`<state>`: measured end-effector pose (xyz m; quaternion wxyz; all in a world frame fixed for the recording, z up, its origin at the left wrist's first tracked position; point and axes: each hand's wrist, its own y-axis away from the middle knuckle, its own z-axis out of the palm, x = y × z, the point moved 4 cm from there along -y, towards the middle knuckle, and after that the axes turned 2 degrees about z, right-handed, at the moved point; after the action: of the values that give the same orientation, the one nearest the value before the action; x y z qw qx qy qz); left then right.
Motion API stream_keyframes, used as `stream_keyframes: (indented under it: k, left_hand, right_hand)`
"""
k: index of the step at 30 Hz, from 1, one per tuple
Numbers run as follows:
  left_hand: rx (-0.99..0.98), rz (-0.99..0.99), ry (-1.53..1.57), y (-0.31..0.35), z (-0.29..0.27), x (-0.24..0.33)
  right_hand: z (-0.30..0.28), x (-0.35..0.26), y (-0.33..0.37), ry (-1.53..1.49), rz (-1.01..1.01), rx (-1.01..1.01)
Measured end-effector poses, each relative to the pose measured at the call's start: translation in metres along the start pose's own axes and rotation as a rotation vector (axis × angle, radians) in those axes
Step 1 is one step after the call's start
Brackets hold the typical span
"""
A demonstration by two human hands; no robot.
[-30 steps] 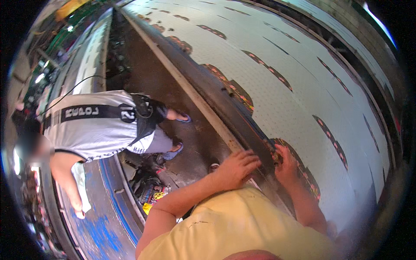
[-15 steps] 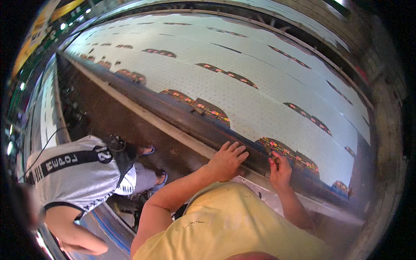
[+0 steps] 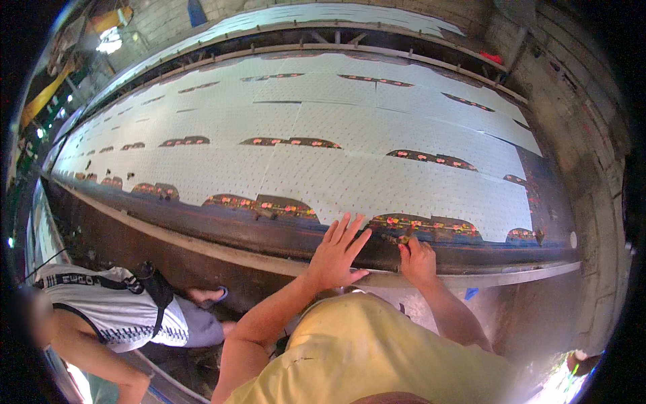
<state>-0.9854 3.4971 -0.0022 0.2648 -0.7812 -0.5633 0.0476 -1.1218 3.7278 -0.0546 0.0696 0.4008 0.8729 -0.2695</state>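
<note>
White dotted cloth panels cover a long dark table. Curved gaps along their edges show dark floral patches. With its fingers spread, my left hand reaches over the table's near edge, and its fingertips are at the border of the white cloth. My right hand is closed at the near side of a floral patch, thumb and fingers pinched together. A small dark item seems to be at its fingertips, too small to name.
A pale rail runs along the table's near side. At the left a co-worker in a white sleeveless shirt bends over another table. A second covered table lies beyond mine, and a block wall rises at the right.
My view has turned, so the table lies flatter across it. My left hand has gone from the table's near edge to the cloth's border, fingers more spread. My right hand stays pinched by the floral patch.
</note>
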Motion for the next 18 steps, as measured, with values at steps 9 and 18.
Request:
stream_keyframes:
  k: [9, 18]
  left_hand:
    - [-0.339, 0.002, -0.134, 0.002, 0.061, -0.024]
    - [-0.206, -0.068, -0.184, -0.003, 0.053, -0.026]
  right_hand:
    - [0.018, -0.008, 0.002, -0.034, -0.059, 0.031]
    - [0.023, 0.010, -0.002, -0.360, -0.051, 0.202]
